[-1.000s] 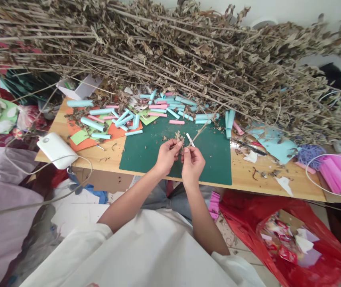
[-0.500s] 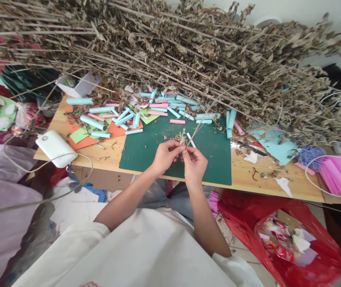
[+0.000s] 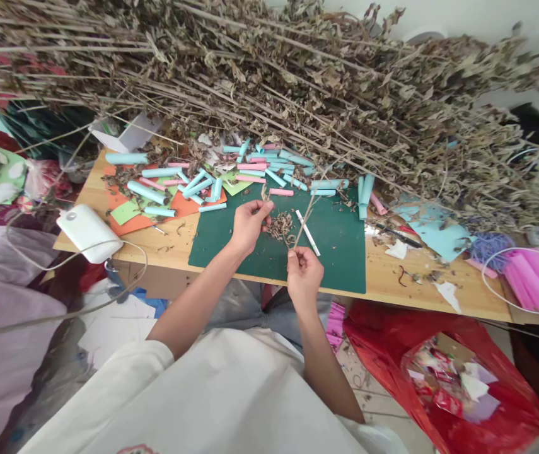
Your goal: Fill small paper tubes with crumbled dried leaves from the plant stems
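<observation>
Over the green cutting mat [image 3: 241, 246], my left hand [image 3: 250, 226] pinches a small dried leaf [image 3: 265, 193], its tip sticking up past the fingers. My right hand [image 3: 304, 276] is closed around the lower end of a thin dried plant stem [image 3: 307, 213], which slants up toward the back. Between the hands lies a small heap of crumbled dried leaves [image 3: 280, 226]. A slim white stick [image 3: 307, 233] rests on the mat just right of the heap, touched by neither hand.
A big pile of dried plant stalks [image 3: 260, 82] stretches across the back. Blue and pink paper rolls [image 3: 250, 169] lie before it. At left sits a white power bank [image 3: 88, 233] with a cable; a black pen [image 3: 398, 235] lies at right. A red plastic bag [image 3: 382, 340] holds scraps below.
My hands have drawn apart: the left went up and left with a leaf, the right came slightly down with the stem. The leaf heap now shows between them.
</observation>
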### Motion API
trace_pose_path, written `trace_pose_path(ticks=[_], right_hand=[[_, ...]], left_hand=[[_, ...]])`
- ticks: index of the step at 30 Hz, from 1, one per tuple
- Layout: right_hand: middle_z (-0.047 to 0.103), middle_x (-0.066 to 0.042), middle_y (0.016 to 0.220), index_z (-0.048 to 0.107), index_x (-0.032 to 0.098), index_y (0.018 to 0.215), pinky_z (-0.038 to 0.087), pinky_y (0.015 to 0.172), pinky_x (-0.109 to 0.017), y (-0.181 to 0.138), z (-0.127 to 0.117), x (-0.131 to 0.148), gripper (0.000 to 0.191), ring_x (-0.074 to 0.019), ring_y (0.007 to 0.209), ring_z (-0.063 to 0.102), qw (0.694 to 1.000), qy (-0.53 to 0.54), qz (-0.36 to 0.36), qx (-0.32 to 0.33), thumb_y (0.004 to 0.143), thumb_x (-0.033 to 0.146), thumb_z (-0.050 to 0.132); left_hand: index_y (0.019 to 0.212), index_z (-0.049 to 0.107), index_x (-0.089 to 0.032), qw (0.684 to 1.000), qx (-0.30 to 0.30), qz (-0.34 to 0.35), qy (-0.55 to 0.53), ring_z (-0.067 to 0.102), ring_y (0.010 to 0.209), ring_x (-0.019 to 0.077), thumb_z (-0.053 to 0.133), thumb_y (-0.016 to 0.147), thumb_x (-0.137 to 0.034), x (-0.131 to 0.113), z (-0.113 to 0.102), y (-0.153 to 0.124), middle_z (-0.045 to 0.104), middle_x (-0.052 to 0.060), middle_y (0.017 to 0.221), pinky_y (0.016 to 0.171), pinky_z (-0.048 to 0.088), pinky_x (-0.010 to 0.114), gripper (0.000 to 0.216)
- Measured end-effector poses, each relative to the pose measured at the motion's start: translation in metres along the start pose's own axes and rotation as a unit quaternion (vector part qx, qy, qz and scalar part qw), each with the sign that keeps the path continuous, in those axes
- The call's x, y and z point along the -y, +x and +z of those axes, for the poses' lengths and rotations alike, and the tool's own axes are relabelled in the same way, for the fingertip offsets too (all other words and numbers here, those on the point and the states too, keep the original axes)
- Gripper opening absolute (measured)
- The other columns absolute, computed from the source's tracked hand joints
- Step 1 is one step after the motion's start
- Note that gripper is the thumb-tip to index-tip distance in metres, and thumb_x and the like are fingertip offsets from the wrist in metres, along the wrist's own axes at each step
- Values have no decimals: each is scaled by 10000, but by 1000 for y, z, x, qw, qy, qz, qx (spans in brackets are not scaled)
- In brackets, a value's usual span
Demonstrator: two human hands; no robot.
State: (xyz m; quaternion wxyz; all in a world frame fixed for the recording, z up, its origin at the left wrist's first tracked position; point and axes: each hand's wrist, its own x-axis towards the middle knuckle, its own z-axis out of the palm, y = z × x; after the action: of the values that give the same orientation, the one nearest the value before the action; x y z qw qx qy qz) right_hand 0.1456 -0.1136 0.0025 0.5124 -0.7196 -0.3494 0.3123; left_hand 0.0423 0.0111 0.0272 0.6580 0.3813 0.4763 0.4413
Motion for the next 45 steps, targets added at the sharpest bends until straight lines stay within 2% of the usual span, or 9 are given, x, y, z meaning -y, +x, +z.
trace_pose_path(ticks=[4,8,11,17,23,30,36,42,45], right_hand=[[629,-14,719,612,169,840,477,605,-264,-3,-4,-2,252,-140,620,578,1000,4,5,-25,845,419,579],[657,-42,773,627,167,855,517,653,-278,0,-6,0,262,-155,678,619,998,-17,-22,-60,853,426,589],[666,-54,800,635,167,873,524,662,-285,2,-7,-1,261,-162,698,628,995,-44,-47,-80,866,422,583],[662,-46,797,631,175,870,514,669,-287,4,-4,-4,230,-161,701,624,991,-82,-76,-69,889,389,549],[659,-40,796,625,184,867,500,664,-286,0,-7,-4,186,-159,693,612,987,-111,-107,-36,893,338,525],[643,-34,773,605,188,854,470,669,-290,-7,-10,6,137,-164,680,586,968,-203,-141,-35,881,258,491],[630,-24,744,609,186,836,460,633,-286,-13,-14,2,133,-155,631,571,971,-199,-126,-47,876,258,504],[637,-24,753,623,184,841,472,619,-277,-15,-14,-4,161,-150,633,583,982,-150,-101,-49,882,303,523],[637,-23,747,629,183,840,475,615,-273,-13,-11,-3,171,-146,627,581,983,-145,-98,-51,883,313,527]], left_hand=[[740,636,-149,979,9,41,199,427,439,80,619,863,-330,-4,-10,10,494,-39,482,467,335,205,219],[794,720,-144,886,56,138,439,584,620,151,557,891,-199,3,-11,1,634,31,638,662,444,260,197],[1050,723,-140,849,41,202,486,621,800,193,576,869,-154,6,-11,-9,688,81,858,762,465,285,233],[973,743,-143,948,76,117,286,540,613,113,596,883,-416,2,-7,-21,683,31,761,611,436,234,323],[761,711,-138,972,115,56,195,516,570,93,707,763,-345,6,-1,-22,664,10,684,580,422,228,207],[677,676,-151,965,60,123,223,524,612,104,697,757,-262,16,1,-27,629,0,679,598,407,235,139],[781,672,-160,972,-64,161,158,522,609,107,662,824,-330,16,-3,-17,624,-3,690,602,420,235,175],[637,634,-159,893,-25,233,384,521,638,131,585,897,-337,11,-21,3,598,30,669,651,400,264,319],[768,676,-159,887,-38,241,391,502,613,118,590,895,-325,9,-23,-6,608,27,713,630,401,249,225]])
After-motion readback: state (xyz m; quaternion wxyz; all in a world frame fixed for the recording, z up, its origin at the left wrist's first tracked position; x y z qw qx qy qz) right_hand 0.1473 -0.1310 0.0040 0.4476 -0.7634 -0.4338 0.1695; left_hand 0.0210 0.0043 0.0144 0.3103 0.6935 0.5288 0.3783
